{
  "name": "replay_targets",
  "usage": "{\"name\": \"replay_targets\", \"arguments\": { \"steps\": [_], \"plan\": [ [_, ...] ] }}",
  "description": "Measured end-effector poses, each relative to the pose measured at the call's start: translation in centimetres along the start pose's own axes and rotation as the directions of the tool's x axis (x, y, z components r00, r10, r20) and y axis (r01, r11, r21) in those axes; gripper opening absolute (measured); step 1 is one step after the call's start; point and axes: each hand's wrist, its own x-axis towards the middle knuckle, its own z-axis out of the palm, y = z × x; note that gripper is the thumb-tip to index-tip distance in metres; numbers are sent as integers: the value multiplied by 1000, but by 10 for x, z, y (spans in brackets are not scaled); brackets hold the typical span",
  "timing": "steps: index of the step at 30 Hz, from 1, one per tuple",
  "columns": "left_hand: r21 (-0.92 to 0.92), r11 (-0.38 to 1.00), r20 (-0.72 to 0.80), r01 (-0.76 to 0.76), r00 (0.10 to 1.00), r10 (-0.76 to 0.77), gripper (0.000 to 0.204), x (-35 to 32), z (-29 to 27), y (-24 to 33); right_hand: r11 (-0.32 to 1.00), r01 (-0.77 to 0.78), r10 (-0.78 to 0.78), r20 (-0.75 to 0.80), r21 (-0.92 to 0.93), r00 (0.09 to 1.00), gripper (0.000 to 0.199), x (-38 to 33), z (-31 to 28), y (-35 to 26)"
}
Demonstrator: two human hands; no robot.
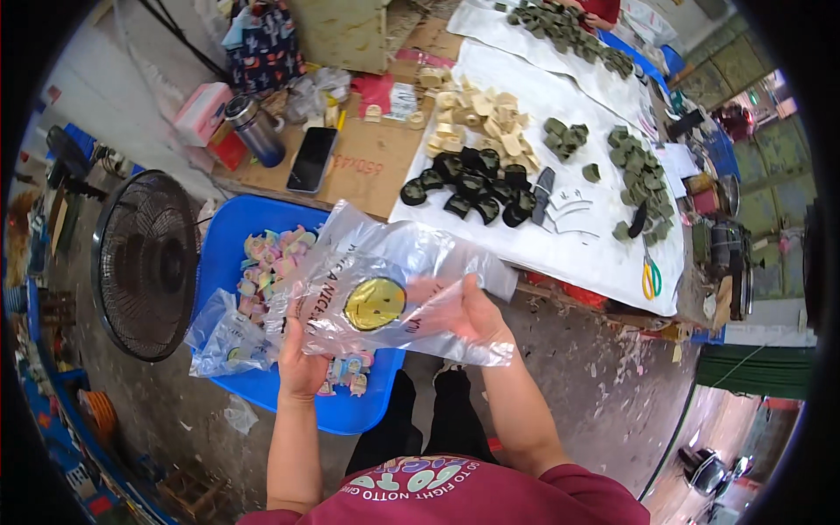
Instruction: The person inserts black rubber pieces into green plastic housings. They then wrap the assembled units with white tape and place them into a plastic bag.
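Note:
A clear plastic bag (pixel 420 262) with a yellow smiley face and dark printing is stretched between my hands at about waist height. My left hand (pixel 303 366) grips its near left part, thumb in front and the other fingers partly behind the film. My right hand (pixel 483 317) is closed on its right end, with fingers showing faintly through the plastic. Below the bag stands a blue plastic tub (pixel 367 418) with many small pastel-coloured pieces (pixel 273 255) in it. A second crumpled clear bag (pixel 229 337) hangs over the tub's left rim.
A black fan (pixel 147 262) stands left of the tub. On the worktable lie a phone (pixel 313 159), a metal flask (pixel 255 131), cream pieces (pixel 490 118), black-and-green pieces (pixel 477 182) and green-and-yellow scissors (pixel 651 276). Another person's hands (pixel 595 19) are at the far end.

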Motion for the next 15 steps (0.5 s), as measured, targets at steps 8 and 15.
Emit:
{"name": "replay_targets", "arguments": {
  "steps": [8, 15],
  "plan": [
    [31, 997, -18, 72, 997, -72, 54, -9, 26, -49, 992, 29, -66, -308, -123, 949, 30, -44, -33, -9],
    [49, 879, -308, 475, 844, -439, 55, -28, 7, -114, 973, 72, -176, -500, -221, 848, 13, -55, -73, -23]
  ]
}}
